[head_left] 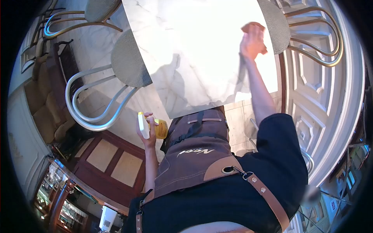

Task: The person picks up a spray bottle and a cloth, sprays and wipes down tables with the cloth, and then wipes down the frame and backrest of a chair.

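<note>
Cloth (248,27): reddish-brown; is lying on the desk, near its right edge, and is showing past the fingertips and along the right side of the hand above it.
Right hand (253,42): is resting on the cloth from above; the fingers are lying close together; whether they are clamping the cloth, cannot tell.
Spray bottle (161,129): is being held clear of the desk, near its closest left corner and just beside the apron; the white trigger head is showing to the left of the yellow body.
Bottle contents: cannot tell; the body is showing yellow, but no liquid level is showing.
Left hand (150,133): the fingers are clamping around the spray bottle at the trigger head.
Desk (202,50): white, marble-patterned; is reflecting strong light and is carrying shadows on its nearer part.
Apron (202,155): grey-brown with light lettering; is hanging from brown straps over a black shirt (279,147).
Left chair (130,58): is standing with its woven seat at the desk's left edge.
Right chair (276,31): is standing at the right edge, near the cloth.
Shelves (72,213): are holding shiny items at lower left, too small to identify.
</note>
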The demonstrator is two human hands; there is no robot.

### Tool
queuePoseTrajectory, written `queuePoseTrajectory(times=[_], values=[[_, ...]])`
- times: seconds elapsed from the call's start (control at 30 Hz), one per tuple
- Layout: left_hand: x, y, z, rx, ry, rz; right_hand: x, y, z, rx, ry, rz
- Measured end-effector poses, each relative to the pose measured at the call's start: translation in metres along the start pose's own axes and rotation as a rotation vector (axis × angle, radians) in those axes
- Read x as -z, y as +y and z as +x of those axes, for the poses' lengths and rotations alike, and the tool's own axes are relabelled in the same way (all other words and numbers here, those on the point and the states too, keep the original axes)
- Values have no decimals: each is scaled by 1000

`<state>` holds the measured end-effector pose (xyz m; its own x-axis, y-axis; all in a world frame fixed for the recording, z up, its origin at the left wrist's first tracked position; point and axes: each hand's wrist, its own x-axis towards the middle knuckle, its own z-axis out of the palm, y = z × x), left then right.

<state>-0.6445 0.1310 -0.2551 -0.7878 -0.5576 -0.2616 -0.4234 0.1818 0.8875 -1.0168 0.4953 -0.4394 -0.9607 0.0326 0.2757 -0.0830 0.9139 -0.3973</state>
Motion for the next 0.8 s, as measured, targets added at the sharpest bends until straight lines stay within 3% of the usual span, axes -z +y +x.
queuePoseTrajectory(times=[0.07, 0.1, 0.13, 0.17, 0.2, 0.23, 0.27, 0.3, 0.33, 0.43, 0.5, 0.53, 0.57, 0.6, 0.63, 0.67, 0.7, 0.77, 0.8], values=[[-5, 9, -1, 11, 12, 11, -74, -47, -12, 208, 187, 19], [-8, 13, -1, 18, 21, 12, -41, -120, -19, 228, 140, -82], [-11, 16, 0, 17, 30, 14, -90, -144, -39, 19, -197, 661], [-14, 18, 1, 2, 25, 13, -35, -203, -42, 174, -494, 39], [-16, 20, 2, -13, 17, 13, -31, -237, -73, 304, -508, -173], [-19, 23, 4, -14, 22, 14, -73, -244, -117, 505, -21, 511], [-21, 25, 4, -12, 13, 13, -10, -273, -113, 638, -806, 121], [-23, 26, 5, -7, 2, 10, -52, -255, -176, 885, -426, 472], [-24, 27, 6, -6, 2, 8, -39, -252, -197, 991, -565, 475], [-28, 25, 5, -12, 1, 14, -2, -204, -209, 1003, -560, 678], [-30, 27, 4, -2, 7, -20, 13, -148, -163, 861, -692, 732], [-30, 26, 4, 3, 24, -26, 26, -121, -132, 805, -531, 435], [-28, 24, 3, 8, 22, -16, 17, -77, -103, 574, -416, 263], [-24, 23, 0, 15, 20, -3, 51, -76, -31, 90, -1024, -39], [-21, 23, -3, 23, 40, -3, 10, -4, -20, 368, -291, 10], [-20, 23, -6, 19, 49, -4, 12, 9, 22, 244, -55, -36], [-19, 22, -8, 14, 53, -4, 6, 11, 50, 175, 80, -301], [-16, 15, -14, 21, 72, 1, -33, -2, 93, 258, 208, -378], [-14, 12, -19, 27, 78, 6, -56, -24, 107, 304, 163, -153]])
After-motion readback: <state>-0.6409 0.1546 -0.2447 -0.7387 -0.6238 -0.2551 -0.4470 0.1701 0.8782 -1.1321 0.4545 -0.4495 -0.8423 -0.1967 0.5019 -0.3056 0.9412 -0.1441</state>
